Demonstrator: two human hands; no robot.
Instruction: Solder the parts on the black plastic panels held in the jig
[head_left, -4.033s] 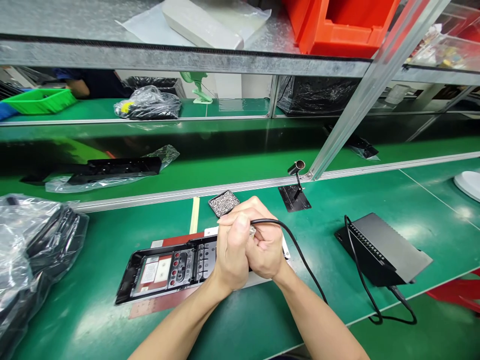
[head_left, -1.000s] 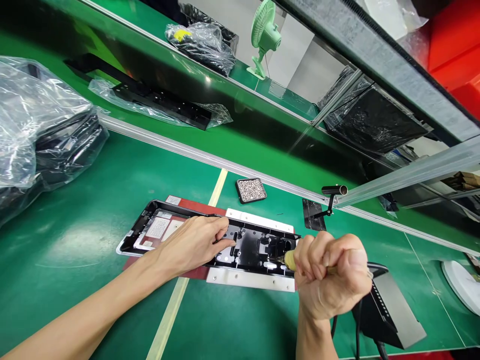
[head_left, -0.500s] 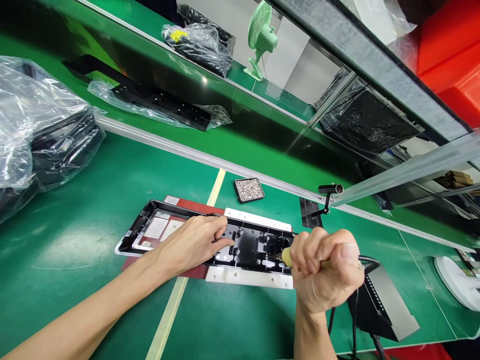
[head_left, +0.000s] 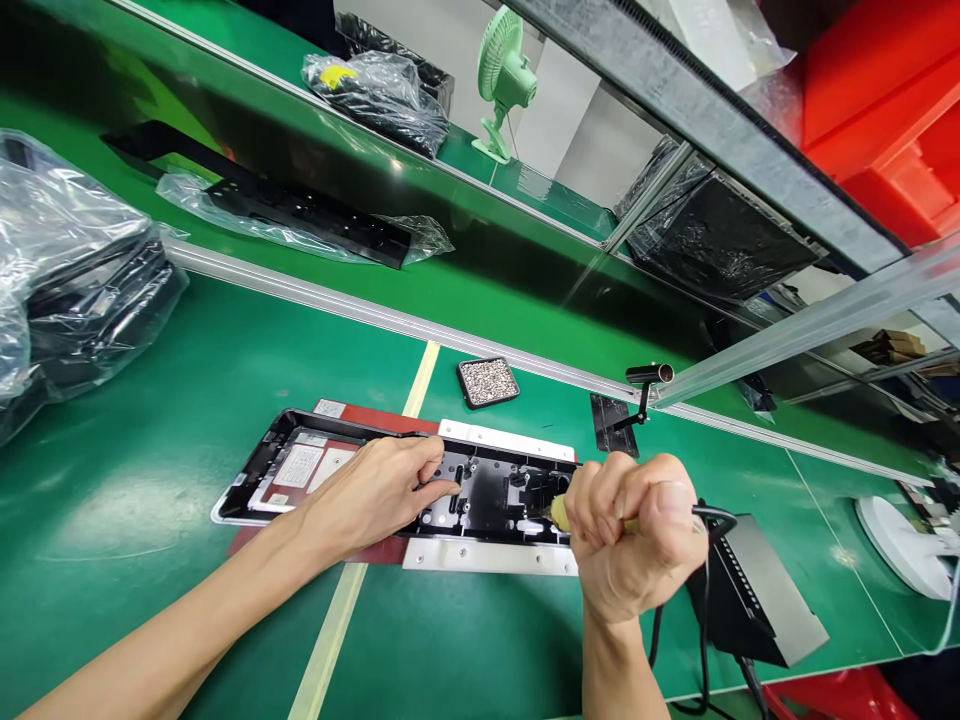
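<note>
A long black plastic housing (head_left: 491, 497) lies across a red and white fixture (head_left: 487, 556) on the green bench. My left hand (head_left: 397, 480) rests on the housing near its middle, fingers curled toward the far rim and thumb stretched to the right over the inside. Whether a small part sits under those fingers is hidden. My right hand (head_left: 637, 530) is a fist around a corded soldering iron (head_left: 559, 513) with a yellow grip. Its thin tip points left into the right part of the housing; the exact contact point is hard to see.
Behind the fixture stands a small black tray (head_left: 487, 383) of tiny metal parts. A tube-shaped holder (head_left: 649, 375) stands near the metal rail. At right are a black box (head_left: 757, 590) with cables and a white round base (head_left: 900, 550). Bagged black parts (head_left: 82, 270) lie at left.
The whole view has shifted slightly, with most things now a little further left. Both hands keep nearly the same places on the housing, and the iron stays in my right fist.
</note>
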